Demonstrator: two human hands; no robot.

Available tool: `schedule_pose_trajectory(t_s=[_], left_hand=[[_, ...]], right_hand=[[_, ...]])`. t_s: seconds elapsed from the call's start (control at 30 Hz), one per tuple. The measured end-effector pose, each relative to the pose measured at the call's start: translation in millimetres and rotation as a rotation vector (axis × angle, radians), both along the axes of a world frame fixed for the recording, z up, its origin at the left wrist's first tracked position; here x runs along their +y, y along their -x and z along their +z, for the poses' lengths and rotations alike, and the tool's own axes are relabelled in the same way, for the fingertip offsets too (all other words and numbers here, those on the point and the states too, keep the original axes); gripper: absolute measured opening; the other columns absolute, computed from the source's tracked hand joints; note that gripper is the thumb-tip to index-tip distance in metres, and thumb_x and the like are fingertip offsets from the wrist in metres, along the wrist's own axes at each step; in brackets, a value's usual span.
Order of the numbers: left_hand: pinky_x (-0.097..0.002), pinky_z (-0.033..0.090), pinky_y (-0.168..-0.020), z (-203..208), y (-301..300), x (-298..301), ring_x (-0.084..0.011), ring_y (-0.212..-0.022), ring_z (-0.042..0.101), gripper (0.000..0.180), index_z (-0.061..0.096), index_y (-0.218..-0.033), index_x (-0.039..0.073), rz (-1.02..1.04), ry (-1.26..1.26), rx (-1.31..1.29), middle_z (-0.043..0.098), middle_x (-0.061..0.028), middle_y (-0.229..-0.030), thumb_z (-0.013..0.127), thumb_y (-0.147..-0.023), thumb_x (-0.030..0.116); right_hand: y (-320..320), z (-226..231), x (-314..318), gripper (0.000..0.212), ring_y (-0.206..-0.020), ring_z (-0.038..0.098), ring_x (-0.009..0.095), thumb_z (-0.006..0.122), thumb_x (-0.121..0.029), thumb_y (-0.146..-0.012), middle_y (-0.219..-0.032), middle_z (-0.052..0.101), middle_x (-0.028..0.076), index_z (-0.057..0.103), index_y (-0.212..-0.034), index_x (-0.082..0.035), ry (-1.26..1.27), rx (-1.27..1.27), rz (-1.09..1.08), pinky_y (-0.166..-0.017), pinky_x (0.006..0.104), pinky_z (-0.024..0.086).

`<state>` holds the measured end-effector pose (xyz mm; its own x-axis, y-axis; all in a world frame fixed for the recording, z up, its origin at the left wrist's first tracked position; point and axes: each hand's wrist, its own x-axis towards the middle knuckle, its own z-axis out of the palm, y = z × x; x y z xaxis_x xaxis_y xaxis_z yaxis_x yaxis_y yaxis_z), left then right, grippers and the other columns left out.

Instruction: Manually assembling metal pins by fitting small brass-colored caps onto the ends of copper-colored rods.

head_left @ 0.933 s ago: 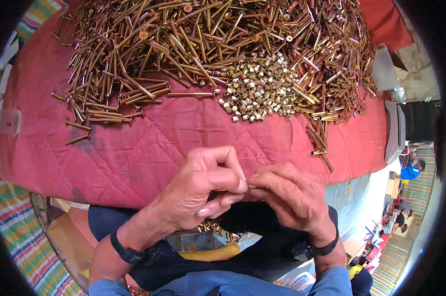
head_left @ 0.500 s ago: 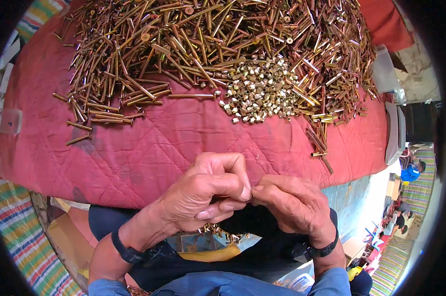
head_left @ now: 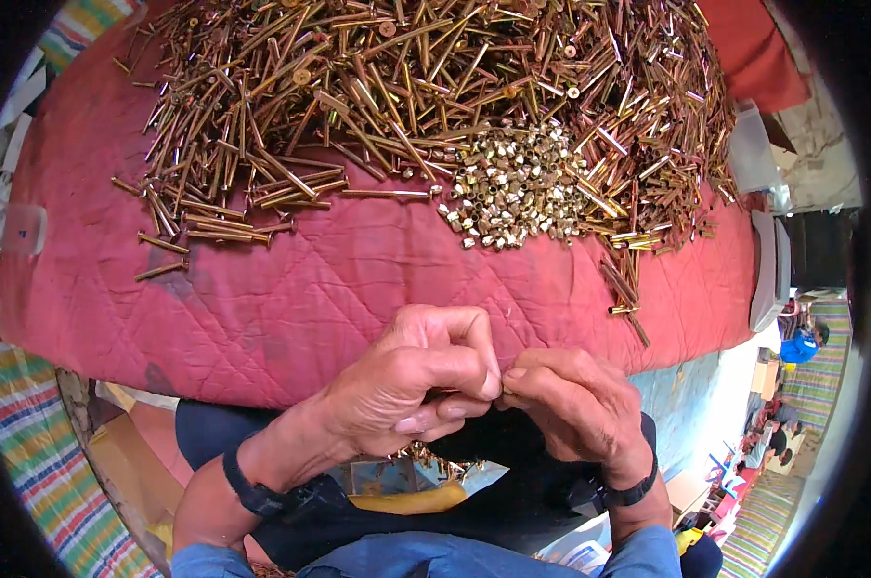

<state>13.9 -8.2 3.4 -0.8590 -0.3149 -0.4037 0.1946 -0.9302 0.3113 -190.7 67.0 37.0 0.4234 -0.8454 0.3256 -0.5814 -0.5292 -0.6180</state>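
Note:
In front of my lap, my left hand (head_left: 426, 371) and my right hand (head_left: 575, 400) meet at the fingertips, both closed in a pinch. Whatever sits between thumbs and forefingers is too small or too hidden to name. Beyond them, on a quilted red cloth (head_left: 349, 279), spreads a large heap of long brass-coloured bolts (head_left: 358, 96), some with round flat heads. At the near edge of that heap lies a mound of small shiny metal nuts or caps (head_left: 517, 188). Neither hand touches the heap or the mound.
Thin metal sleeves or tubes (head_left: 637, 231) lie along the heap's right side. Clear plastic containers (head_left: 753, 149) stand at the right edge, another plastic tub (head_left: 21, 229) at the left. Below my hands, more metal pieces (head_left: 435, 462) lie between my legs. Several people (head_left: 801, 347) sit far right.
The whole view has shifted slightly, so the heap appears a little lower and to the right. Both hands stay pinched together at the fingertips, with little visible change in grip.

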Motion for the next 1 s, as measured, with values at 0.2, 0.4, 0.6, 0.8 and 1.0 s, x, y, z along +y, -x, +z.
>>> schedule_pose_trajectory(t_s=[0.2, 0.4, 0.6, 0.8, 1.0], left_hand=[[-0.0231, 0.023, -0.034, 1, -2, 0, -0.0040, -0.038, 0.031, 0.005, 0.056, -0.086, 0.002, 0.024, 0.088, 0.026, 0.043, -0.0006, -0.055, 0.060, -0.087, 0.000], [-0.0239, 0.022, -0.034, 3, 0, -2, -0.0048, -0.037, 0.030, 0.006, 0.055, -0.086, 0.002, 0.073, 0.055, -0.035, 0.042, -0.0005, -0.053, 0.060, -0.086, 0.002], [-0.0239, 0.022, -0.034, 0, -2, -1, -0.0050, -0.036, 0.029, 0.005, 0.055, -0.087, 0.003, 0.056, 0.079, -0.008, 0.043, -0.0005, -0.053, 0.060, -0.087, 0.001], [-0.0241, 0.022, -0.035, -1, 0, 2, -0.0055, -0.036, 0.030, 0.005, 0.055, -0.087, 0.003, 0.044, 0.078, -0.033, 0.042, 0.0000, -0.052, 0.060, -0.087, 0.000], [-0.0244, 0.023, -0.036, 2, 4, 7, -0.0046, -0.039, 0.032, 0.008, 0.055, -0.085, 0.002, 0.118, 0.189, -0.055, 0.044, 0.0012, -0.053, 0.062, -0.085, 0.000]], right_hand=[[-9, 8, 1, 0.029, -0.084, 0.072, 0.025, 0.078, 0.001, -0.079, -0.099, 0.070, 0.011, 0.070, -0.107, 0.000, -0.231, -0.211, -0.123, -0.069, 0.0348, 0.059], [-11, 11, 2, 0.026, -0.085, 0.073, 0.026, 0.077, 0.002, -0.079, -0.095, 0.071, 0.012, 0.072, -0.105, 0.000, -0.166, -0.160, -0.219, -0.071, 0.0340, 0.059], [-12, 6, -3, 0.027, -0.084, 0.073, 0.026, 0.077, 0.004, -0.079, -0.098, 0.071, 0.013, 0.071, -0.105, 0.001, -0.199, -0.211, -0.152, -0.070, 0.0329, 0.059], [-8, 1, -2, 0.031, -0.078, 0.070, 0.026, 0.077, 0.002, -0.082, -0.096, 0.069, 0.014, 0.067, -0.111, 0.002, -0.127, -0.107, -0.092, -0.064, 0.0337, 0.057], [-7, -9, -3, 0.023, -0.066, 0.064, 0.026, 0.076, 0.001, -0.084, -0.087, 0.063, 0.013, 0.061, -0.102, 0.003, -0.010, 0.011, -0.069, -0.050, 0.0359, 0.048]])
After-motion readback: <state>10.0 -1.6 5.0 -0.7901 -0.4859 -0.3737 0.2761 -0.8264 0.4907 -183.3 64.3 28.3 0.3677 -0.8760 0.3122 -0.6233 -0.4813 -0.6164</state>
